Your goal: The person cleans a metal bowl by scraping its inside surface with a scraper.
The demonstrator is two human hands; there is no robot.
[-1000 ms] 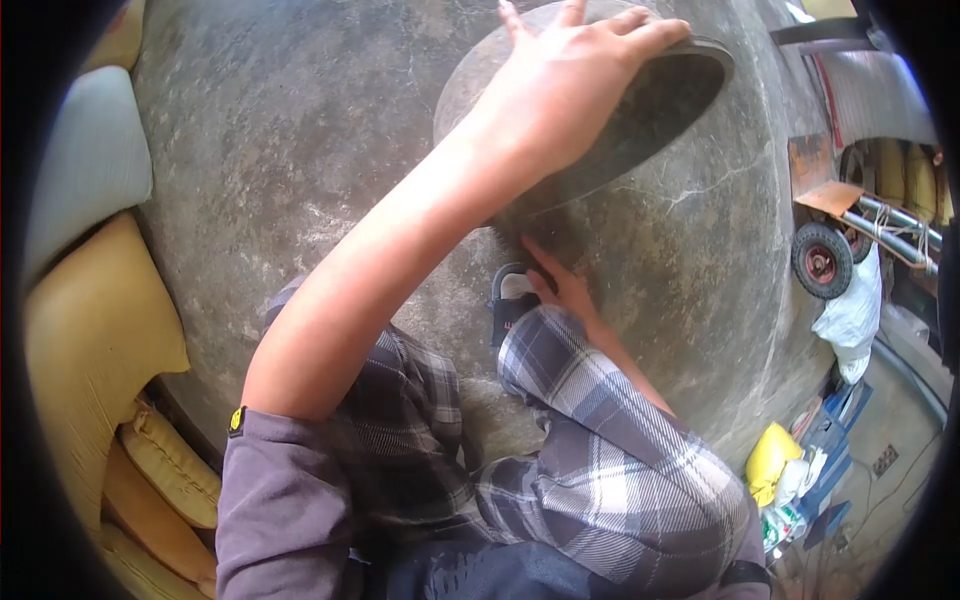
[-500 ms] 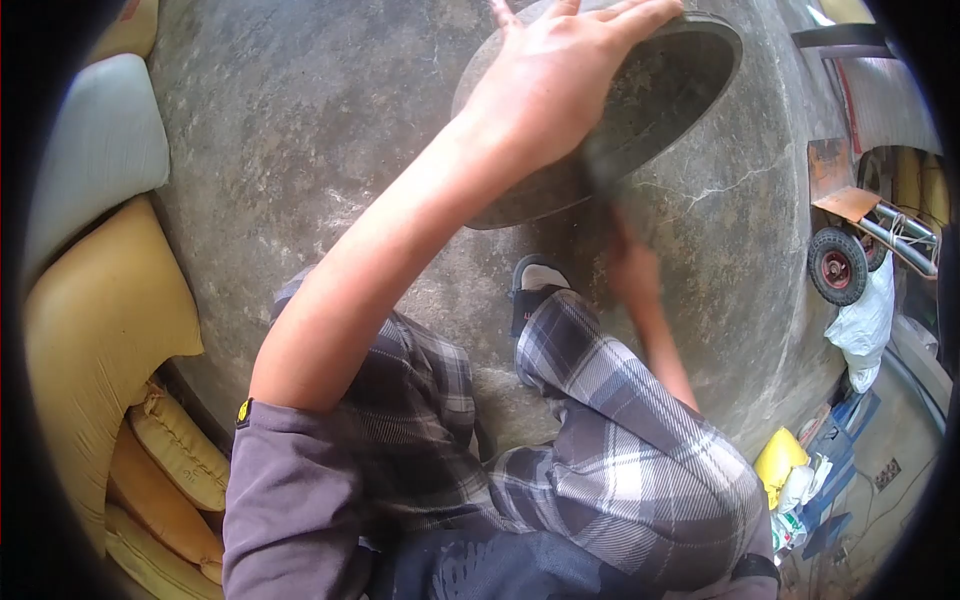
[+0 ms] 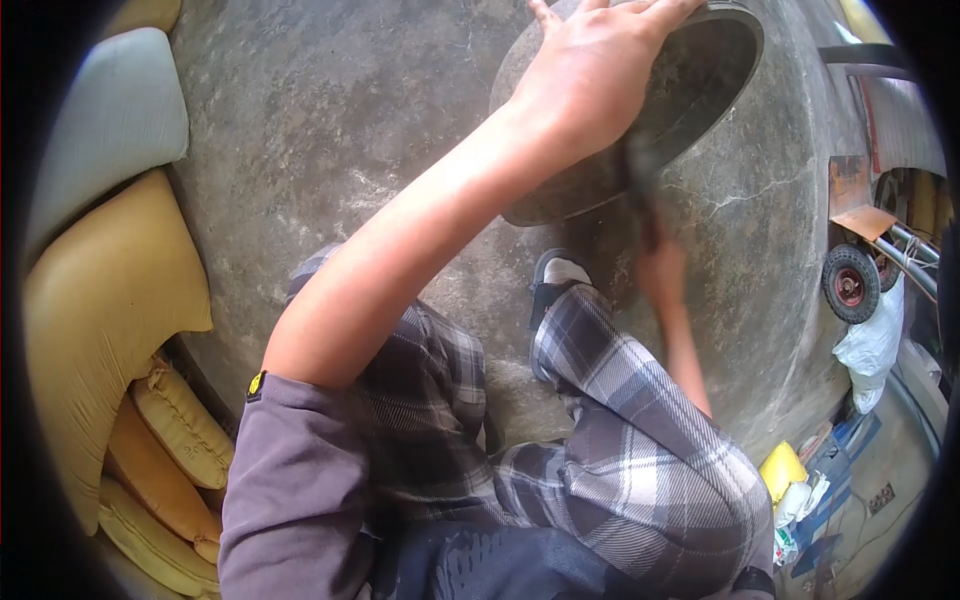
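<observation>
One grey basin (image 3: 710, 90) up at 1 o'clock, tilted, mouth facing approx. 4 o'clock, conc. floor (image 3: 330, 110) all round it. L hand (image 3: 592, 80) lies across it, fingers spread over the top toward 12; some tips run out of view, so can't tell how tightly they grip, or if at all. R hand (image 3: 662, 272), approx. 3 o'clock, is blurry but looks closed on a dark tool (image 3: 640, 170), shape unclear, pointing toward 11 o'clock at the basin's near edge. Contact or a slight gap there? Can't tell w/ this blur.

Doing it well, I'd say: L hand firm so the tilt doesn't wobble, R hand making small, controlled moves, tool end clear of the L hand, just off at its 11. Bit of care, too, for the slippered foot (image 3: 562, 272), near the R hand at its 9 o'clock.

So, basin vs. fingers: right under the L fingers, rim showing at their 3 o'clock; for the R fingers it's up at abt 12, apart from them, w/ the tool reaching toward it. Further out, a yellow sack (image 3: 110, 330) at 9 and a red-hubbed wheel (image 3: 850, 285) at 3, both well apart from the hands.
</observation>
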